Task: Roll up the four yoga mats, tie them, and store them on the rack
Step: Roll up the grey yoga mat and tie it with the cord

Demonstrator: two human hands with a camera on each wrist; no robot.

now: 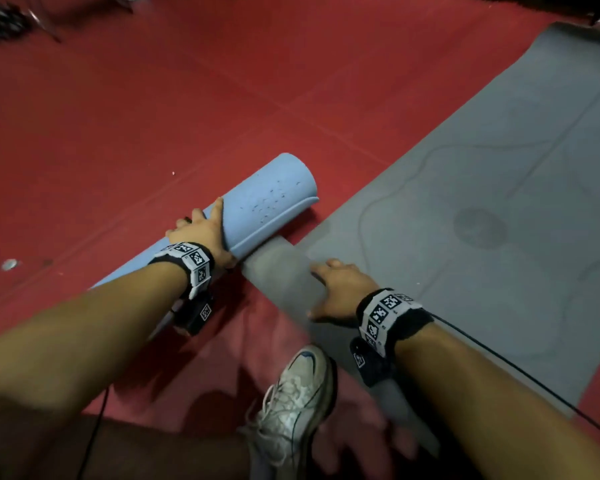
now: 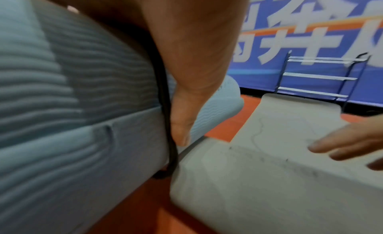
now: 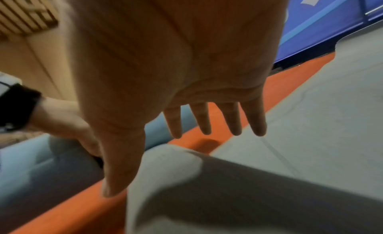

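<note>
A blue mat (image 1: 271,202) lies rolled up on the red floor. My left hand (image 1: 201,225) is on it, fingers curled over its far side, thumb pointing along the roll. A black strap (image 2: 163,106) runs round the blue roll (image 2: 51,106) beside my left thumb (image 2: 184,123). A grey mat (image 1: 482,202) lies flat to the right, its near end rolled into a grey roll (image 1: 278,271) whose end touches the blue roll. My right hand (image 1: 333,285) rests on the grey roll with straight, spread fingers (image 3: 254,123).
A metal rack (image 2: 317,77) with several rungs stands against a blue banner wall beyond the grey mat's far end. My white shoe (image 1: 298,386) is on the floor just behind the grey roll. A black cable (image 1: 534,379) trails from my right wrist across the grey mat.
</note>
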